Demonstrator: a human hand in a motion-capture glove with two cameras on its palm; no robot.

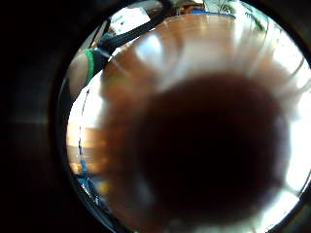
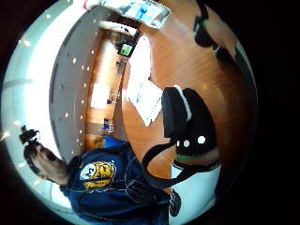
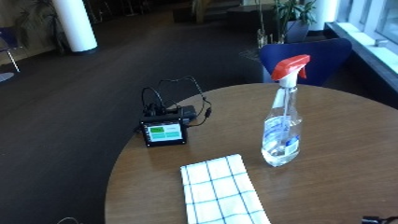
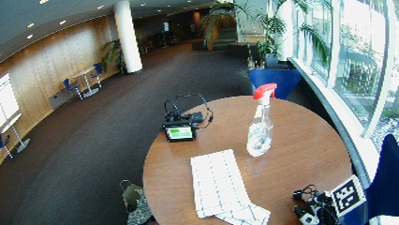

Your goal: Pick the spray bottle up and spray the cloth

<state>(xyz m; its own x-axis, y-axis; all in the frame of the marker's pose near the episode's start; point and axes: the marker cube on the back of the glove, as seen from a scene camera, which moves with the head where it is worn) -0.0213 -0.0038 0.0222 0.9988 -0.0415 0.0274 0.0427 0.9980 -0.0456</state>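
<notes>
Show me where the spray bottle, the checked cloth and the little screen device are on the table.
spray bottle (image 3: 282, 135): outside view, on its clear body, below the red trigger head.
checked cloth (image 3: 217, 193): outside view, middle of the white and blue fabric.
screen device (image 3: 164, 132): outside view, on its lit green display.

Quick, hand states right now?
Right hand: at the near edge of the table, apart from the spray bottle; open or closed cannot be told.
Bare hand: not seen.

Clear spray bottle (image 3: 283, 125) with red trigger stands upright beside flat white checked cloth (image 3: 219, 191)
</notes>
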